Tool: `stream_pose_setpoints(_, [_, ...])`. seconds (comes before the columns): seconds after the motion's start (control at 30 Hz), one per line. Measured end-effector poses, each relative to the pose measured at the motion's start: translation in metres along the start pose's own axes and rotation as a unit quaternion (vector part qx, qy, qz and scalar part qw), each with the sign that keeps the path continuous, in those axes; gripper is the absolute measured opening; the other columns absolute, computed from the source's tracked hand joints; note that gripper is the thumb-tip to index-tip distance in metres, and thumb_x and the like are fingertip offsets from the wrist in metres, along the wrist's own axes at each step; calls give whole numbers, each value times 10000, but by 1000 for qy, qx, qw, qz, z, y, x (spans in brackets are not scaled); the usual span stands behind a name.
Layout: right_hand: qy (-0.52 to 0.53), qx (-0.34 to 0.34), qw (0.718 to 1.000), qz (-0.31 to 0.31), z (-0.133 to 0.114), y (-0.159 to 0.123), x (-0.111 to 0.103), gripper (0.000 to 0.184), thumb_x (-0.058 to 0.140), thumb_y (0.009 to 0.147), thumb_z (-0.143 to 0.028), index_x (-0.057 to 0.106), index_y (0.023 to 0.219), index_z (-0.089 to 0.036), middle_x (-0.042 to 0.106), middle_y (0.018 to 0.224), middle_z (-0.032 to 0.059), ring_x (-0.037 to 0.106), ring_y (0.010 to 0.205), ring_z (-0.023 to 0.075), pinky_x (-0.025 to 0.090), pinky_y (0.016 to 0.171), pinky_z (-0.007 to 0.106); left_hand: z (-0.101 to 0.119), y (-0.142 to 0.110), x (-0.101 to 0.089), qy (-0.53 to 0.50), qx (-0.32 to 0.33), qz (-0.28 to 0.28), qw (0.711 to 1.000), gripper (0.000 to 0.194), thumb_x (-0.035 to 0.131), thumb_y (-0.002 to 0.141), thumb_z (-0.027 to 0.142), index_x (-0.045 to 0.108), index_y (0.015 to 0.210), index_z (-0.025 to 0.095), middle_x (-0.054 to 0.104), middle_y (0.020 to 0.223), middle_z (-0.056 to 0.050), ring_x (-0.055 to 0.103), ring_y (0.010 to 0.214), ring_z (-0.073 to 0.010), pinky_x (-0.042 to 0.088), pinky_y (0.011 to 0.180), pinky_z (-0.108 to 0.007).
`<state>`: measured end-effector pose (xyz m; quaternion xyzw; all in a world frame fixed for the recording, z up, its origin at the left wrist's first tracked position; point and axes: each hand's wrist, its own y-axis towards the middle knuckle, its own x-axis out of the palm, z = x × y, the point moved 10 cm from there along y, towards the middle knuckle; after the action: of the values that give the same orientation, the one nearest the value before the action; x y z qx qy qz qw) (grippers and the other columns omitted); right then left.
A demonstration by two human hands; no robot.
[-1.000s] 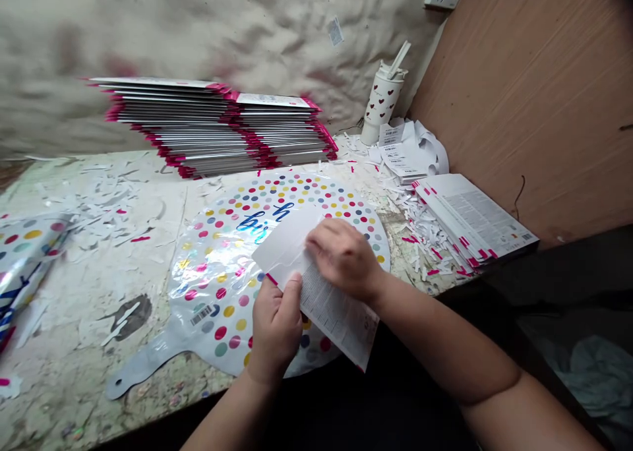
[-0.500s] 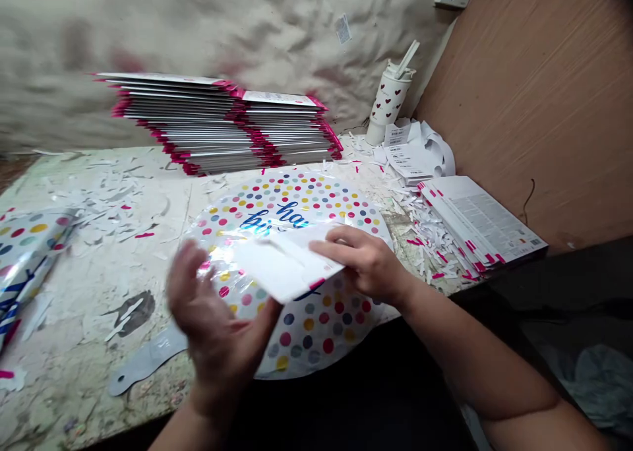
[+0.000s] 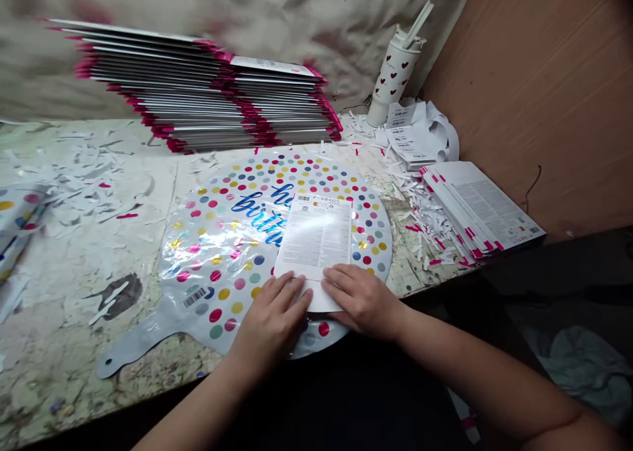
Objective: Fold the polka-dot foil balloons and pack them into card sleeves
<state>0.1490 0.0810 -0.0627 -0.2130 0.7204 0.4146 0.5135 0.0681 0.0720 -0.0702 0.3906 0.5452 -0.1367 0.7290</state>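
Around the left hand [image 3: 271,306], the worn, pale table [image 3: 143,253] bears a flat dotted balloon [image 3: 247,273] and paper scraps [image 3: 82,174] (strewn further left). Beyond stand pink-edged stacks [image 3: 198,95]; past the right hand [image 3: 363,299], a heart-patterned tumbler [image 3: 393,78].

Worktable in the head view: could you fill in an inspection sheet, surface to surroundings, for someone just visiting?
Surface: pale table, worn and stained.
Things in hand: white printed packet over a dotted balloon with blue lettering.
Clutter: paper scraps at left and more at right; a strip of labels; a heart-patterned cup.
Hands: left hand and right hand, fingers of both on the packet's near end.
Cables: thin dark strand against the board, too small to identify.
Surroundings: stacked packets at the back, wrinkled wall covering, brown board at right.
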Motion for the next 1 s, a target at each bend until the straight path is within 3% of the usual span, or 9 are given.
stream_pose_setpoints(0.1, [13,18,1000,0,0,0,-1,208,432,856,-136,630,917,-117,615,1012,137,537,989,237,469,814,366,1,-2,-1,-3,1,7,1000,243,507,813,144,614,1029,166,626,1106,-143,483,1146,-344,424,894,-530])
stream_pose_setpoints(0.23, [88,94,991,-17,18,3,-1,171,484,856,-230,633,825,-153,608,937,96,528,903,216,453,787,366,-5,5,-2,-67,-23,-26,997,241,467,838,162,601,1037,182,602,1157,-131,503,1139,-300,434,902,-466])
stream_pose_setpoints(0.43, [91,233,966,-70,58,6,8,157,485,860,-216,626,875,-149,610,865,83,537,836,195,461,763,340,-56,21,14,-102,-224,-100,964,200,449,873,317,577,980,207,633,926,-58,593,838,-196,483,735,-314])
stream_pose_setpoints(0.57, [16,145,984,-105,45,14,11,357,484,855,-186,526,1209,-202,489,1294,118,433,1191,270,387,955,447,-72,24,6,-3,-247,-69,967,324,519,824,372,569,1064,159,561,1084,-140,508,1015,-299,418,870,-443])
stream_pose_setpoints(0.7, [-44,72,970,-227,24,17,28,463,474,845,-143,434,1302,-85,446,1332,211,480,1169,327,493,829,422,-79,3,-19,-86,-339,-18,937,303,506,822,423,601,950,165,595,960,-116,537,919,-271,426,826,-412])
stream_pose_setpoints(0.77, [-104,65,962,-245,22,22,26,445,410,856,-95,429,1298,-48,473,1283,265,568,1041,353,526,687,436,-64,-12,4,-301,-397,-114,859,298,500,825,448,610,788,173,591,739,-52,555,704,-187,454,664,-309])
stream_pose_setpoints(0.87, [-140,54,971,-184,16,37,7,366,350,891,-123,517,1202,-24,566,1173,258,634,871,323,527,596,422,-15,-27,36,-622,-462,-198,600,327,505,819,483,615,853,177,612,737,-27,535,558,-113,418,503,-220])
stream_pose_setpoints(0.93, [-133,28,986,-100,7,45,-11,336,357,899,-130,564,1140,-21,609,1128,219,628,918,303,534,670,408,-15,-26,41,-718,-512,-82,464,294,512,832,438,588,978,194,636,892,-44,584,632,-111,454,538,-212])
stream_pose_setpoints(1.0, [-126,-2,992,-15,-6,46,-27,313,374,897,-108,590,1107,-24,636,1100,186,610,995,285,529,757,387,-33,-28,42,-728,-552,56,403,193,546,831,326,586,936,169,639,907,-54,612,697,-115,481,580,-205])
